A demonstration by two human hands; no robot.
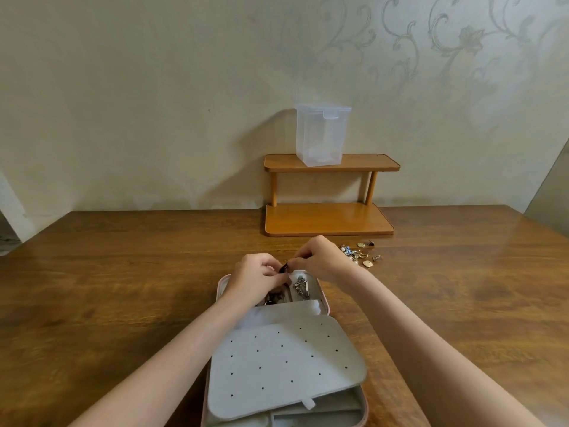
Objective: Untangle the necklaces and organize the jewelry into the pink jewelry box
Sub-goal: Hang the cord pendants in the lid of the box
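Fingers [278,270] of both hands pinch a dark piece [284,267].

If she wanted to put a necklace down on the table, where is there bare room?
Bare wood lies left of the pink jewelry box, and far right beyond the loose jewelry pile. The wooden shelf has a bare lower board. It is crowded where the left hand and right hand work over the box.

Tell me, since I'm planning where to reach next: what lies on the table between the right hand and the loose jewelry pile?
In the head view, only bare wooden table shows between the right hand and the loose jewelry pile, which sit close together.
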